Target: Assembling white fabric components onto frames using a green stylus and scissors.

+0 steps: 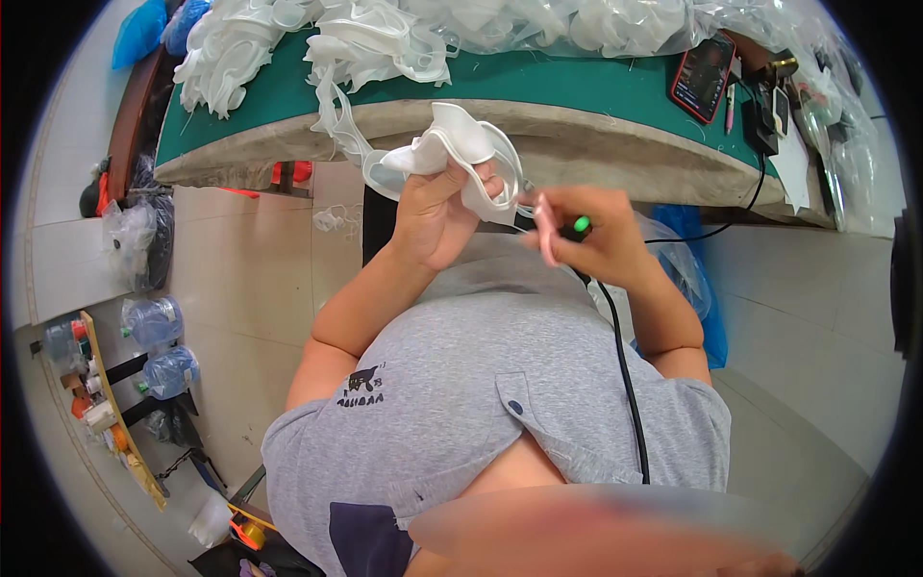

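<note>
My left hand (437,213) is closed around a curved white fabric piece (460,139) with a thick stitched edge, raised just off the table's near edge. From it a chain of joined white pieces (338,120) runs up to a pile (370,43) on the green table. Right beside the fabric, my right hand (598,231) grips a small pink tool (547,231), blurred; its working end is hard to make out. A bright green part (582,223) shows between the fingers. The tool's tip lies close to the fabric's lower right edge.
On the green table (567,82) lie more white pieces (226,58) and clear plastic bags (615,24). A phone (703,77), a pink pen (730,108) and a black adapter (760,125) with a dark cable are at the right. Water jugs (171,372) stand on the left.
</note>
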`<state>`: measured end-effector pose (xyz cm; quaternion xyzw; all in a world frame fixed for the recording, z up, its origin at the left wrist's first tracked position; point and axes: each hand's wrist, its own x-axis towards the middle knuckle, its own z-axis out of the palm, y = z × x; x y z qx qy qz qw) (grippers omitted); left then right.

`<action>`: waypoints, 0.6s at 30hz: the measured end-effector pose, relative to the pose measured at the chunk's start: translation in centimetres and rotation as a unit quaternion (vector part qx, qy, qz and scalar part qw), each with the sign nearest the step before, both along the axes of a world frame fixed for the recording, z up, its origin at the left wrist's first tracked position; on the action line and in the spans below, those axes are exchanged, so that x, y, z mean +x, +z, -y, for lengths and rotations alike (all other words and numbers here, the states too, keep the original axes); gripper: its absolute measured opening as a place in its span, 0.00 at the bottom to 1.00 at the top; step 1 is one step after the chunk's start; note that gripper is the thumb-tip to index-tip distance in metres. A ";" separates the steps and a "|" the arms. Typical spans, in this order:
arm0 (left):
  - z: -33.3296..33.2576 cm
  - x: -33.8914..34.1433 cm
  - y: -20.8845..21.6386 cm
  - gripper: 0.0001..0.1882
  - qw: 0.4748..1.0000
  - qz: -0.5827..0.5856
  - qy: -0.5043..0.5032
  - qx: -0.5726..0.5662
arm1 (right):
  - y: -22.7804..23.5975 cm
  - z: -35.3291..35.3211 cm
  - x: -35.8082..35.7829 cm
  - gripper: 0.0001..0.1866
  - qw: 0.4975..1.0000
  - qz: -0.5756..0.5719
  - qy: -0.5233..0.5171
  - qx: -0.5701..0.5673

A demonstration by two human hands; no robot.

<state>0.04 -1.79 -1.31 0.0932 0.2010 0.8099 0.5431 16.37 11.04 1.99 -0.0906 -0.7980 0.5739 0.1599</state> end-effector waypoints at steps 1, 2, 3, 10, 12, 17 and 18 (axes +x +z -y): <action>-0.1 -0.2 -0.3 0.12 1.000 0.000 0.000 -0.001 | 0.3 0.3 -0.1 0.15 0.999 -0.008 0.014 0.037; -0.1 -0.4 -0.7 0.12 1.000 -0.006 -0.003 0.013 | 0.3 0.5 -0.1 0.15 0.999 -0.008 0.016 0.036; -0.1 -0.5 -0.9 0.12 1.000 -0.012 -0.007 0.027 | 0.2 0.7 -0.1 0.15 0.999 0.006 0.006 0.033; -0.1 0.0 -0.4 0.12 0.998 -0.046 0.022 0.027 | -0.6 1.0 -0.4 0.14 0.998 0.029 -0.001 0.050; -0.1 0.1 -0.4 0.13 0.998 -0.052 0.029 0.030 | -0.6 1.1 -0.5 0.14 0.999 0.033 -0.002 0.043; 0.0 0.1 -0.3 0.13 0.998 -0.050 0.026 0.035 | -0.7 1.3 -0.6 0.14 0.999 0.038 -0.006 0.007; 0.0 0.1 -0.3 0.13 0.998 -0.046 0.026 0.037 | -0.3 1.3 -0.6 0.13 0.999 0.048 -0.002 -0.002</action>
